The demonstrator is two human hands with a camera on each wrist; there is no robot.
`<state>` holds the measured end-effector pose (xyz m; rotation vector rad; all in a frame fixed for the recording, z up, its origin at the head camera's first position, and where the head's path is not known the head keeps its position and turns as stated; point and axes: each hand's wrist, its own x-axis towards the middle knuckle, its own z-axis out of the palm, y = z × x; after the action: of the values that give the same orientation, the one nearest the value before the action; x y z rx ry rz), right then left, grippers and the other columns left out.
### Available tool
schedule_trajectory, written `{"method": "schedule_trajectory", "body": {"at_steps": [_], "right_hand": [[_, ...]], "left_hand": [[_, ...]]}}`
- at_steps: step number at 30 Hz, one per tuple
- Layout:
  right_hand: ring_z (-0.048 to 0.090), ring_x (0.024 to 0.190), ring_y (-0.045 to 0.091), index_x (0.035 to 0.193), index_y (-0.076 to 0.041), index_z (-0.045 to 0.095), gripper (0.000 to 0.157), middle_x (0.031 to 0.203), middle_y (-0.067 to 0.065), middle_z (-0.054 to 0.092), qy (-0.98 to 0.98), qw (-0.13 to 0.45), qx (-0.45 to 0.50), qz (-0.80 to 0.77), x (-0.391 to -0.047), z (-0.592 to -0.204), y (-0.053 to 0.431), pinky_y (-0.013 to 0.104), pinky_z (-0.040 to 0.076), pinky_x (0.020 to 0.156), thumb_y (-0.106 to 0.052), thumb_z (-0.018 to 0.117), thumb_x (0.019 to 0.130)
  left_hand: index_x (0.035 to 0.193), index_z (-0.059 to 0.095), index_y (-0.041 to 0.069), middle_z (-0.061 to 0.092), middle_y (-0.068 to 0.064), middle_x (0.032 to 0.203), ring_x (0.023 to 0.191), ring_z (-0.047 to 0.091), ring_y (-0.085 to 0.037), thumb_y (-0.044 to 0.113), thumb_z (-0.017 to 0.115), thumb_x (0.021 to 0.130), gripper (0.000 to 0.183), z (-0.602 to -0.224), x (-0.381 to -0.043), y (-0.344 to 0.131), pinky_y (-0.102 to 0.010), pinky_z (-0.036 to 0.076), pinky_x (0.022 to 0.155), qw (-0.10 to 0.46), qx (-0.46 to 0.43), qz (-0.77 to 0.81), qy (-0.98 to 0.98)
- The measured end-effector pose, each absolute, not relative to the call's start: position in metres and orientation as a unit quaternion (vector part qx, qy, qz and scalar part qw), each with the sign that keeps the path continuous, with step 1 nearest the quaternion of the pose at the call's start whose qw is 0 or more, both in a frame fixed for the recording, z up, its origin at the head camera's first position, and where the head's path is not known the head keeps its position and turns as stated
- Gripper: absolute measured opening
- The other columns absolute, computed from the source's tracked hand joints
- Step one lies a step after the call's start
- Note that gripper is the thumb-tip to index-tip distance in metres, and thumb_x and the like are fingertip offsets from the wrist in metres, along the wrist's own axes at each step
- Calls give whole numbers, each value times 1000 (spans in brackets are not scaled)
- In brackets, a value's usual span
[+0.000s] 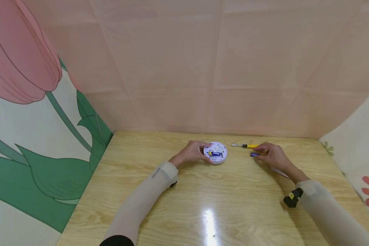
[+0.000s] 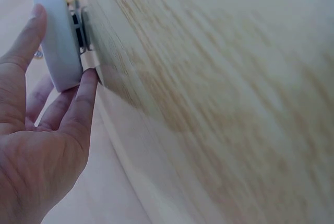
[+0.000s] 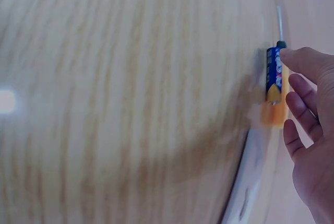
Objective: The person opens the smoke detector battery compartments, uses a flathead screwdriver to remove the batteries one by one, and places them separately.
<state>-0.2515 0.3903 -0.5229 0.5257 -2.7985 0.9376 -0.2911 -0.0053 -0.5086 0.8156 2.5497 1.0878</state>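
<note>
Battery (image 1: 254,154) juts from the pinching right hand (image 1: 273,157), near a screwdriver (image 1: 246,146); left hand (image 1: 193,151) grips round white device (image 1: 217,148).

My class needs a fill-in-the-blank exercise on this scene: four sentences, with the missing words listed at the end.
1. The left hand holds a white device whose outline is ____.
2. The right hand pinches a battery that is mainly ____.
3. In the head view, the screwdriver has a ____ handle.
4. The screwdriver's metal tip points toward the ____ hand.

Missing words: round; blue; yellow; left.
</note>
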Motion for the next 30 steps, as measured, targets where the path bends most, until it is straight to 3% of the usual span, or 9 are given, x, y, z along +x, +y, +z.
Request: {"method": "schedule_trajectory", "body": {"at_steps": [4,8,14,20,30], "right_hand": [[72,93,35,113,-3,78,30,105,15,77,-926,86,194,312,-252,-517,383,32,60,76,-9,89,86],[72,98,40,118,-1,77,33,111,19,77,-922,83,199,321,-252,-513,376,43,62,81,-9,88,87],[73,98,38,119,1,76,35,112,18,78,-917,95,213,325,-252,-511,366,39,62,81,-6,88,87],[73,98,39,120,2,75,36,112,18,78,-910,102,230,329,-252,-508,356,45,63,81,-5,87,87],[73,95,35,118,3,76,37,109,17,79,-894,120,265,340,-255,-509,346,40,63,78,0,88,84]], "left_hand": [[146,65,17,64,3,147,142,54,-13,41,96,77,79,-509,-291,-5,-51,16,131,123,278,367,879],[146,65,17,65,3,147,141,54,-13,42,96,77,79,-510,-292,-5,-54,15,131,119,280,364,881],[145,66,15,66,1,145,133,59,-7,40,97,76,79,-509,-291,-5,-47,24,129,122,279,374,876],[145,66,16,66,0,145,127,60,-5,40,97,76,79,-507,-290,-5,-39,34,124,122,277,376,876],[144,66,16,66,3,146,137,57,-11,40,97,76,79,-509,-292,-4,-35,37,122,119,283,366,879]]}}
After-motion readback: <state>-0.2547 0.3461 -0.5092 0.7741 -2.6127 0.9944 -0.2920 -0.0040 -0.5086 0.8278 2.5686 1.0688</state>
